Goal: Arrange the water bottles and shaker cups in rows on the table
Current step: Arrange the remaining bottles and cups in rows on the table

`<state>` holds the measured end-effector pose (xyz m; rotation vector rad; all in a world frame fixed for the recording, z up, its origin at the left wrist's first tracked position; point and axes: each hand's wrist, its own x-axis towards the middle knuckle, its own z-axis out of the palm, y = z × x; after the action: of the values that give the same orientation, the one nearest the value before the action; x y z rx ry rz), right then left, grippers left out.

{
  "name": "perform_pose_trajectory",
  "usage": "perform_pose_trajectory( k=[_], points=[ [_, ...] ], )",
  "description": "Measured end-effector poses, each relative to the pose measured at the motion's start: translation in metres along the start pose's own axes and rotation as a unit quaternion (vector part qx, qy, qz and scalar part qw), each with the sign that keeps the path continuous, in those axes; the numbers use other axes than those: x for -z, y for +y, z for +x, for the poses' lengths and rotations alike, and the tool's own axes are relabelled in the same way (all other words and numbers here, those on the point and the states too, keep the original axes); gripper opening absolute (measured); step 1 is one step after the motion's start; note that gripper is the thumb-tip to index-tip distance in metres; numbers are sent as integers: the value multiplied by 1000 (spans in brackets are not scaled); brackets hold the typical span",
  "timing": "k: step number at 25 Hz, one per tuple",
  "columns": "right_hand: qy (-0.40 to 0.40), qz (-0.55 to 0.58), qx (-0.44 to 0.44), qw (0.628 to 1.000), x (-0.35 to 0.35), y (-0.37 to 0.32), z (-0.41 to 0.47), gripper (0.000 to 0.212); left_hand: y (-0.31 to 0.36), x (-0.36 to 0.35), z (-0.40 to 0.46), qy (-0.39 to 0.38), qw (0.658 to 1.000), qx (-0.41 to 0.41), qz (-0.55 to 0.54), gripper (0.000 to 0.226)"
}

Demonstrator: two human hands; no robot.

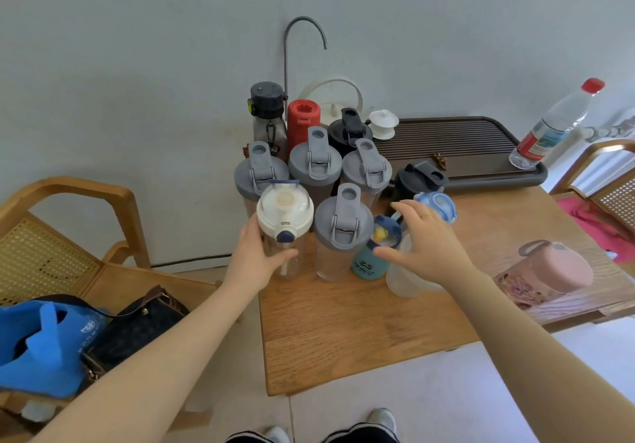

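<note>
Head view: left hand [256, 257] is wrapped around the clear body of the white-lid bottle [285, 217] at the front-left of the cluster on the wooden table [360, 332]. Right hand [421, 239] is spread open, fingers over the blue-lid bottle [436, 205] and just beside the teal kids' bottle [372, 257]; no grasp closed yet. Grey-lid shakers [343, 222] are packed touching in rows behind. A pink bottle [556, 267] lies on its side, well apart at the right. Risk: bottles sit so tight that a sideways nudge from either hand likely tips neighbours; the teal one's open flip lid may snag fingers.
</note>
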<state>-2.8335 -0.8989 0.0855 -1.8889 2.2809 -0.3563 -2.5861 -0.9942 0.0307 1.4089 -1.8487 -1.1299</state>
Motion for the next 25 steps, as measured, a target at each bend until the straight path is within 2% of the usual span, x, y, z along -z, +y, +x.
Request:
perform_pose_trajectory(
  k=[2, 5, 7, 9, 10, 12, 14, 16, 17, 18, 19, 21, 22, 25],
  points=[
    [-31, -63, -32, 997, 2, 16, -14, 89, -1, -8, -1, 11, 1000, 6, 8, 80],
    [-74, -116, -14, 990, -4, 24, -23, 94, -13, -16, -7, -1, 995, 83, 59, 69],
    [-79, -143, 20, 986, -3, 25, -17, 93, -14, -16, -18, -60, 978, 124, 155, 41],
    [-89, -166, 64, 980, 0, 28, -9, 90, -2, -20, -31, -130, 962, 117, 208, 40],
    [-100, -172, 87, 976, 1, 30, -7, 88, 9, -25, -37, -151, 965, 80, 200, 41],
    [-134, -168, 134, 967, 6, 37, -6, 87, 37, -39, -48, -144, 975, -61, 160, 30],
    [-137, -115, 174, 968, 17, 46, -4, 83, 64, -59, -52, -113, 958, -218, 151, 16],
    [-43, -13, 169, 985, 33, 59, 9, 67, 84, -79, -46, -102, 930, -306, 176, 27],
    [4, 16, 156, 988, 41, 67, 20, 58, 92, -90, -42, -98, 923, -324, 185, 36],
    [16, 22, 145, 989, 46, 76, 33, 54, 100, -100, -39, -105, 920, -322, 198, 45],
    [-14, 9, 144, 989, 50, 86, 44, 56, 107, -112, -36, -120, 918, -308, 218, 55],
    [-156, -41, 156, 974, 46, 97, 59, 64, 117, -131, -33, -157, 911, -258, 280, 71],
    [-199, -72, 169, 963, 41, 102, 63, 66, 121, -140, -32, -169, 908, -231, 306, 78],
    [-187, -127, 212, 951, 36, 110, 67, 60, 131, -161, -32, -167, 909, -186, 333, 92]
  ],
)
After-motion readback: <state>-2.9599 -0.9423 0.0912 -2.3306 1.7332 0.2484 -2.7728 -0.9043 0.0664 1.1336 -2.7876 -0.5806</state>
